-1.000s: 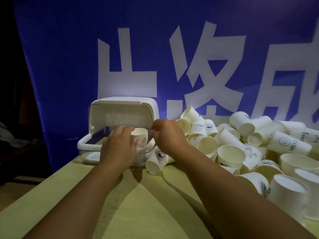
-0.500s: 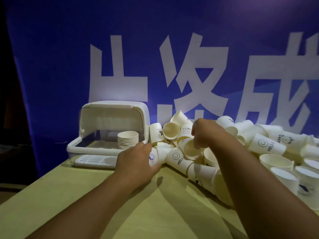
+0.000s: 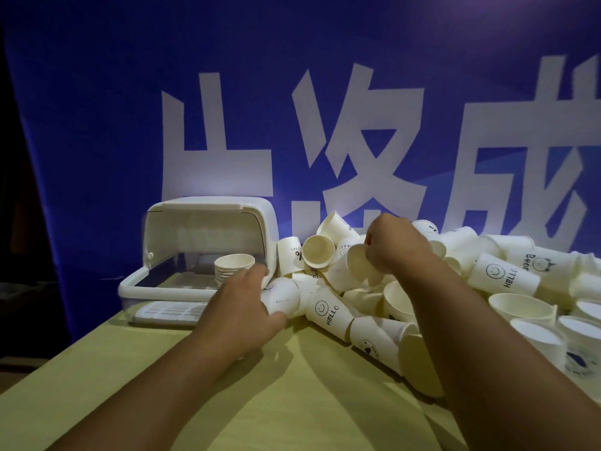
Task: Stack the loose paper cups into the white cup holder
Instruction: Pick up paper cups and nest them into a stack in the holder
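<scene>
Seen from the head camera, the white cup holder (image 3: 208, 203) sits at the far left of a yellow-green table (image 3: 292, 402). Its lid is tipped up and back, so the front stands open. Inside it, toward its right side, a short stack of cups (image 3: 233, 266) stands upright with the mouths up. A ribbed tray (image 3: 169, 310) lies flat at the holder's near edge.

The pile of loose cups (image 3: 461, 242) starts just beside the holder's right wall and spreads to the right edge of the frame. Most lie on their sides, and a few at the near right stand upright. One cup printed HELLO (image 3: 328, 312) lies at the near edge of the pile between the two arms (the same word shows on another cup farther right).

The left hand (image 3: 240, 307) is at the holder's near right corner. It grips a fallen cup (image 3: 283, 296) that lies on its side, with the fingers over the top and the thumb underneath. The right hand (image 3: 393, 245) is farther back, over the middle of the pile. Its fingers are curled round a tilted cup (image 3: 357, 266) whose open mouth faces left and toward the camera. The two hands are apart, each on its own cup.

Behind the table hangs a blue banner (image 3: 97, 125) with large white characters.
</scene>
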Demonstrator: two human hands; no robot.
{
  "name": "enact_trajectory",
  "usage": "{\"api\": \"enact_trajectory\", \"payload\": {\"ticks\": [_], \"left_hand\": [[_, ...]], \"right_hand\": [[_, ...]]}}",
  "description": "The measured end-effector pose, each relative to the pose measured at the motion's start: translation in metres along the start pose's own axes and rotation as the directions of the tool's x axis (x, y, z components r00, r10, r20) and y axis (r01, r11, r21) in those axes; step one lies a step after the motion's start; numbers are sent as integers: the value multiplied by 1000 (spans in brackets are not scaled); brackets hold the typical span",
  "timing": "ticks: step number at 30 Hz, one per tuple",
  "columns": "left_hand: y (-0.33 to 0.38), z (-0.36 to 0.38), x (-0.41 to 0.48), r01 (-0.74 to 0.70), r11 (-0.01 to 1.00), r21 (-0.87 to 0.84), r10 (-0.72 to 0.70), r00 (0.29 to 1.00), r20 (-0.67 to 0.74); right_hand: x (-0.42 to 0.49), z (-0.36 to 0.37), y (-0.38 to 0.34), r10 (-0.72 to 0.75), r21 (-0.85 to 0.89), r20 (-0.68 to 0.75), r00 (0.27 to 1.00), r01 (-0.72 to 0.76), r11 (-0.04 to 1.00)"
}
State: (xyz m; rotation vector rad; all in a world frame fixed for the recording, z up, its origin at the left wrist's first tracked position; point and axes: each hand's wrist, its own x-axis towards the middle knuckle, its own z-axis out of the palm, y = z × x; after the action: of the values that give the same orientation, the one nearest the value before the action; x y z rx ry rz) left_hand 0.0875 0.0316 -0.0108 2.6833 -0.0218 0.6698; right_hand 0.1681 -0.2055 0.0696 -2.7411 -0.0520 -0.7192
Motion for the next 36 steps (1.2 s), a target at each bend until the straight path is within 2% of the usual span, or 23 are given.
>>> {"api": "enact_trajectory", "payload": {"ticks": [4, 7, 10, 15, 19, 22, 24, 34, 36], "left_hand": [[-10, -23, 2, -21, 981, -195, 0, 994, -109], [-19, -28, 7, -42, 942, -332, -22, 982, -187], [-28, -27, 11, -36, 905, -423, -48, 981, -187], [-37, -30, 16, -104, 875, -473, -39, 958, -284], [-45, -31, 21, -166, 890, -425, -15, 920, -391], [-52, -28, 23, -200, 893, -403, 29, 920, -392], [-59, -28, 26, -211, 886, -414, 39, 922, -385], [-71, -26, 37, -188, 900, -394, -33, 871, -490], [-70, -27, 38, -197, 917, -346, -19, 846, -532]], "right_hand": [[5, -11, -2, 11, 98, -59, 998, -5, 995], [1, -14, -13, 35, 270, -81, 996, -12, 963], [-9, -13, -27, 57, 528, -67, 996, -13, 849], [-20, -1, -50, 95, 740, -7, 995, -59, 670], [-15, 10, -69, 59, 784, 66, 996, -88, 614], [-7, 19, -83, 57, 856, 160, 986, -167, 490], [-3, 26, -91, 37, 874, 191, 981, -187, 448], [4, 44, -95, -62, 870, 136, 989, -89, 486], [4, 45, -93, -61, 870, 126, 990, -81, 487]]}}
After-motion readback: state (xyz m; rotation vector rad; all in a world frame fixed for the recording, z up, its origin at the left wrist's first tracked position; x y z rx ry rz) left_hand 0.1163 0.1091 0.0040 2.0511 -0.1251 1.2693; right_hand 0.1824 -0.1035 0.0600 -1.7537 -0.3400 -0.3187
